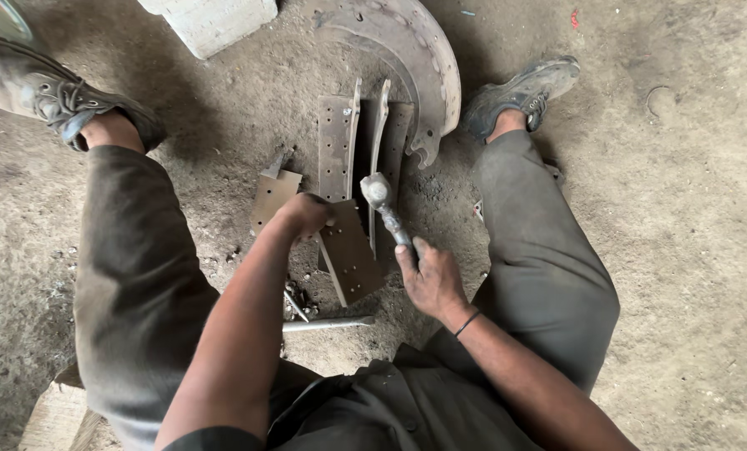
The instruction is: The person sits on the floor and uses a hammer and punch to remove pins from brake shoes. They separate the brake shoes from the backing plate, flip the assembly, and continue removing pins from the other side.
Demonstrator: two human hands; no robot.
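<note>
Your left hand (305,213) sits right under the line of the hammer (388,209), so a glancing or mistimed blow is likely to land on your knuckles rather than on metal; the flat drilled plate (353,259) leans loose under that hand and could skid or flip on the gritty floor (683,250) if struck off-centre. Your right hand (428,280) is wrapped closed around the lower end of the hammer handle, head raised just above and beyond your fist, over the brake shoe (340,142) standing on edge ahead of both hands. The left hand is curled shut over the top corner of the plate, fingers pinching it; how firmly, I cannot tell. A second, curved brake shoe (428,58) lies farther out past the hammer head, a smaller plate (271,196) rests just outside your left hand, and a steel rod (327,323) lies below both hands, close to your lap, where it could roll underfoot
</note>
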